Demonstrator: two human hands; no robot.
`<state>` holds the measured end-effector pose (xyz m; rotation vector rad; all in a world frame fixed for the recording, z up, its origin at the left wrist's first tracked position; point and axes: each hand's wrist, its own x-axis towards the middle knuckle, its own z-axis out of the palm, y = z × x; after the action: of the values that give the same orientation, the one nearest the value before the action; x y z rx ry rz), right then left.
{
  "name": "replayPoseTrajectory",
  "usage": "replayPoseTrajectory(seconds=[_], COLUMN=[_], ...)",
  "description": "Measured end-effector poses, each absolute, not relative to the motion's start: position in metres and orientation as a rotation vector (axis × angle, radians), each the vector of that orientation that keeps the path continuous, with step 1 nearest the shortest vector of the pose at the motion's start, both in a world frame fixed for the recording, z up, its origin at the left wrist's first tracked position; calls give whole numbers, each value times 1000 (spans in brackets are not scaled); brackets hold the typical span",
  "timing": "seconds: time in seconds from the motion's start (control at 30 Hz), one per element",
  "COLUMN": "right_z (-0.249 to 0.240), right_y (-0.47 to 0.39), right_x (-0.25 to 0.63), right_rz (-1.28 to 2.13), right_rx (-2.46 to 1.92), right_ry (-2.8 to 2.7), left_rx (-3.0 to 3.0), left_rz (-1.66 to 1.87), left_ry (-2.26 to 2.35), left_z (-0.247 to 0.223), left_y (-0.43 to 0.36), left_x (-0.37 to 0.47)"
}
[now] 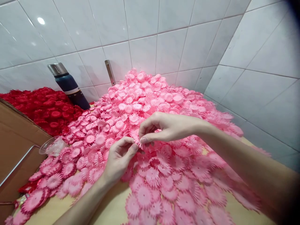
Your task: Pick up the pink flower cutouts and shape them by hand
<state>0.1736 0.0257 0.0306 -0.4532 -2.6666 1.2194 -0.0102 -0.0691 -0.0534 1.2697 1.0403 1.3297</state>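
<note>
Between the fingertips of both hands is a small pink fabric flower piece (137, 140) with a fringed edge, mostly covered by the fingers. My left hand (120, 155) pinches it from the lower left, thumb against forefinger. From the upper right, my right hand (156, 129) grips its other side with thumb and bent fingers. Around and beneath them spreads a big heap of pink flower pieces (146, 195), round and fringed, many with a tiny hole in the centre. The heap rises toward the wall.
A pile of red flower pieces (52, 107) lies at the left, beside a dark blue bottle (71, 86) with a metal cap. A cardboard box (20, 137) and a clear plastic cup (53, 146) are nearer. White tiled walls (142, 18) enclose the wooden table (110, 204).
</note>
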Motion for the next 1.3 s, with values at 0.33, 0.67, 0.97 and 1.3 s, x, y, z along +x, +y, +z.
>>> replayPoseTrajectory(seconds=[0.33, 0.67, 0.97, 1.3], right_z=[31, 28, 27, 33], right_y=[17, 28, 42, 41], right_x=[171, 174, 184, 190], right_rz=[898, 552, 325, 343], right_rx=[-453, -630, -818, -687], right_ry=[-2715, -2370, -2078, -2306], left_rx=[1306, 1162, 1143, 1147], left_rz=[1331, 1268, 1289, 1316], left_ry=[1088, 994, 976, 956], left_z=[-50, -54, -53, -55], left_y=[-69, -69, -72, -69], left_x=[-9, -9, -9, -10])
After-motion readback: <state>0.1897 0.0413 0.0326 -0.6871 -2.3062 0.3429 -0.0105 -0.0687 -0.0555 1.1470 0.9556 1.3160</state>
